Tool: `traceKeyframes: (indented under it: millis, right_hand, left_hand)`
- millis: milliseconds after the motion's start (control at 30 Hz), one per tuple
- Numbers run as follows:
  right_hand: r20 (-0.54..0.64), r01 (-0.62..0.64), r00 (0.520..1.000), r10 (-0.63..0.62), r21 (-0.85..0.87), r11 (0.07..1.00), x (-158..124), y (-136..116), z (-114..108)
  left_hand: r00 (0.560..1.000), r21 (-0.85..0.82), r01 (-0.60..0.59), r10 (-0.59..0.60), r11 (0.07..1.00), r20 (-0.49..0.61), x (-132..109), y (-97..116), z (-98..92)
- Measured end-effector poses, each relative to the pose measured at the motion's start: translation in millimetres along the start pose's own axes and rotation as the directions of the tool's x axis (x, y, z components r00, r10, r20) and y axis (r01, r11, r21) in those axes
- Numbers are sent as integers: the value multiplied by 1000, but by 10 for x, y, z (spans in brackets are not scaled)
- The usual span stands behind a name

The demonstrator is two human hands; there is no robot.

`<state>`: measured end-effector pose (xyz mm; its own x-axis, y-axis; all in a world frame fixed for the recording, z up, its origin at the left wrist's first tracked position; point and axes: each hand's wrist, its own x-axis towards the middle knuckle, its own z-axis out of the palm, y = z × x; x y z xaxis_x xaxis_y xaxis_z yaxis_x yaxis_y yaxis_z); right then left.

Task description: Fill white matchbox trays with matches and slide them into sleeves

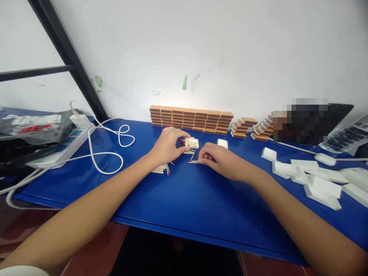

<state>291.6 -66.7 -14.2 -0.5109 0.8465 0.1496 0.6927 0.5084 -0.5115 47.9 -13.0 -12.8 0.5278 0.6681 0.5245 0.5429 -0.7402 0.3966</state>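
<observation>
My left hand [169,145] has its thumb and forefinger curled round the left end of a small white matchbox tray [193,143] packed with red-tipped matches. A pile of loose matches [160,169] lies beneath and beside that hand, partly hidden by it. To the right, my right hand [214,158] is closed, its thumb and fingertips pinching the plain ends of a few matches [193,161] low over the blue table. More loose matches lie between the hands. Just behind my right hand stands a small white tray [222,143], its inside not visible.
Brown-sided matchboxes [192,119] are stacked in a row along the wall, with smaller leaning stacks [241,127] to the right. White trays [312,176] lie heaped at right near a dark device [339,119]. A white cable [90,143] and power strip [61,147] occupy the left.
</observation>
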Motion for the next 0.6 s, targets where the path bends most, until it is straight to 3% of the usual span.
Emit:
traceKeyframes:
  millis: [467, 600]
  right_hand:
    - [22, -19, 1000, 19, 11, 1000, 7, -7, 88]
    - [-66, 8, 998, -7, 17, 1000, 15, 7, -14]
  left_hand:
    - [1000, 3, -3, 4, 1000, -6, 4, 17, -20]
    - [1000, -3, 9, -9, 1000, 10, -4, 34, -15]
